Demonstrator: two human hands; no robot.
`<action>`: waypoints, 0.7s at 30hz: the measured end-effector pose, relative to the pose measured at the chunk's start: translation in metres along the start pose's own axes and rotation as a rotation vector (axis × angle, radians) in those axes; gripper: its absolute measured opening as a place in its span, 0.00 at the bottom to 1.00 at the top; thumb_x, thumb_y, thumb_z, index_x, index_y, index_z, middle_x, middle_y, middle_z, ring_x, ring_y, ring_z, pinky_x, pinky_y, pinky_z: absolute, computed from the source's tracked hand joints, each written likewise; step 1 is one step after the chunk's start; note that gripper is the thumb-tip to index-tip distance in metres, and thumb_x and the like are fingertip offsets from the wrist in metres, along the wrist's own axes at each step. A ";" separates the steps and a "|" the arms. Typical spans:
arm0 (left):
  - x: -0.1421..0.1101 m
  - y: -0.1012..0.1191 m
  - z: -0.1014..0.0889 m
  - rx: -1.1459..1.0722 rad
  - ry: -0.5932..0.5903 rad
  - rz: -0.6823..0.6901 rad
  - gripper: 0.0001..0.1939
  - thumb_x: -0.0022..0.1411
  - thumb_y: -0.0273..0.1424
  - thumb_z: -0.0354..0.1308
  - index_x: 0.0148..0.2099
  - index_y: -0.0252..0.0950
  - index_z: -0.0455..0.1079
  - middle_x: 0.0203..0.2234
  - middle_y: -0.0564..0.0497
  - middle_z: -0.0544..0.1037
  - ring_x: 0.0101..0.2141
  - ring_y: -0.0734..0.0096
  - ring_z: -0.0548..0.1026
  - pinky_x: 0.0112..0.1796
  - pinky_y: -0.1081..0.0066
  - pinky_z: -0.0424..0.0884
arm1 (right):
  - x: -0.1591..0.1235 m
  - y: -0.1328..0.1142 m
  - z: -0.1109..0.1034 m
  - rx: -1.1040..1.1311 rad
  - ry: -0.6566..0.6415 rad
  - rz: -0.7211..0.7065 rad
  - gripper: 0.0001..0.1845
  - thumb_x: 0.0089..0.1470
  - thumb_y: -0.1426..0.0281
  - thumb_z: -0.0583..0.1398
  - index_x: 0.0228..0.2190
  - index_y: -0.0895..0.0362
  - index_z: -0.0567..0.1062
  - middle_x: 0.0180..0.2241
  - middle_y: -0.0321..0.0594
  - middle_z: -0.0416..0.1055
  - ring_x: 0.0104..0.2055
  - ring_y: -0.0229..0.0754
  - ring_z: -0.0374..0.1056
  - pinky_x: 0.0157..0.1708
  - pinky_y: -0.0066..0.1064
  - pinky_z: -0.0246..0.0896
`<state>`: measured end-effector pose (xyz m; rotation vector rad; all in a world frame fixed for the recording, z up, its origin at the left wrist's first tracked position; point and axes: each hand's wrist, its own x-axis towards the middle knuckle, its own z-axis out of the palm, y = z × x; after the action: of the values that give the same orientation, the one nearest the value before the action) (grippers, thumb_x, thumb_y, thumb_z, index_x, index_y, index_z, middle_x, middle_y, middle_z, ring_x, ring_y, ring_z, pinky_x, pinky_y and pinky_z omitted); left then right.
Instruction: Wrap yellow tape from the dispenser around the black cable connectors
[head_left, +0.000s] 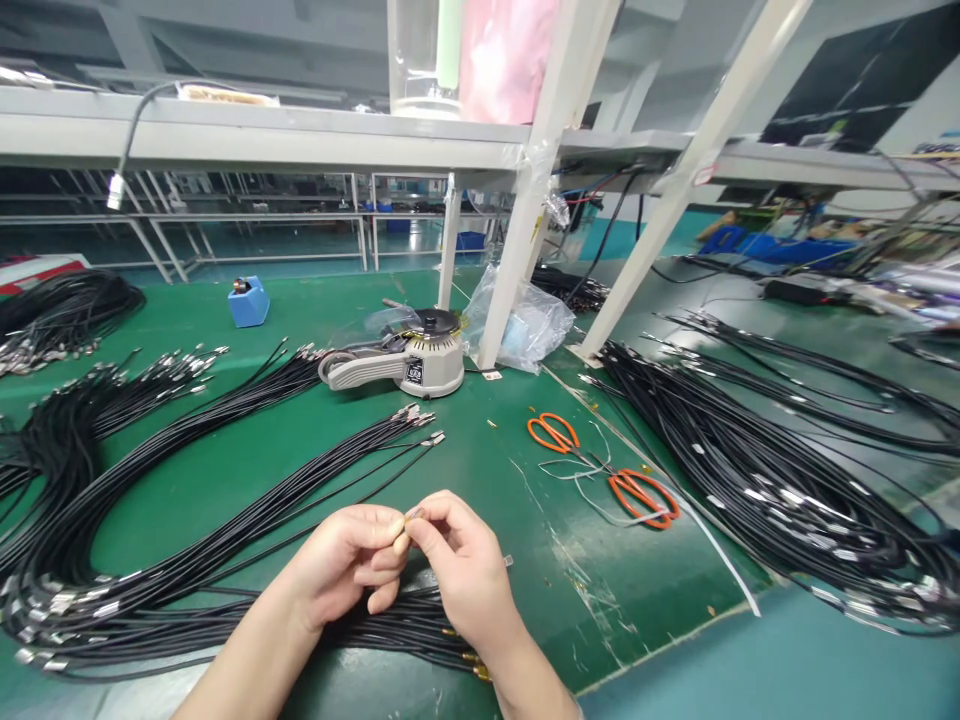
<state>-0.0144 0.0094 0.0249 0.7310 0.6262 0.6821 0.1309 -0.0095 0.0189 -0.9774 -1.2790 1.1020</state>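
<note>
Though scuffed, green tabletop (480, 465) under shelf (300, 143).

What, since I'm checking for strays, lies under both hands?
Beneath the left hand and right hand, black cables show, some with gold-coloured ends. Whatever the hands directly cover cannot be seen.
</note>
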 end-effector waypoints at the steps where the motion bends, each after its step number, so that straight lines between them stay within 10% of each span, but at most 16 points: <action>1: 0.000 0.000 0.001 0.020 0.014 0.012 0.15 0.51 0.35 0.61 0.20 0.33 0.62 0.12 0.61 0.55 0.12 0.86 0.47 0.13 0.78 0.58 | 0.000 -0.001 -0.003 -0.005 -0.010 0.012 0.06 0.51 0.71 0.60 0.24 0.57 0.74 0.28 0.36 0.69 0.32 0.38 0.66 0.34 0.29 0.61; 10: -0.004 -0.004 0.026 0.587 0.198 0.099 0.15 0.58 0.43 0.54 0.32 0.34 0.66 0.15 0.60 0.61 0.15 0.81 0.58 0.18 0.78 0.56 | -0.003 -0.011 -0.036 0.000 -0.065 0.303 0.10 0.48 0.64 0.63 0.24 0.59 0.74 0.21 0.33 0.68 0.25 0.35 0.63 0.29 0.26 0.60; 21: 0.001 -0.022 0.048 1.305 0.030 0.028 0.12 0.55 0.28 0.51 0.21 0.37 0.64 0.20 0.55 0.66 0.26 0.72 0.64 0.29 0.74 0.57 | -0.039 0.006 -0.072 -0.415 -0.281 0.368 0.07 0.44 0.68 0.59 0.18 0.56 0.70 0.19 0.32 0.63 0.21 0.35 0.56 0.22 0.25 0.49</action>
<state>0.0284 -0.0205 0.0359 1.9295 1.0843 0.2279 0.2031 -0.0428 -0.0008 -1.4485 -1.6403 1.3168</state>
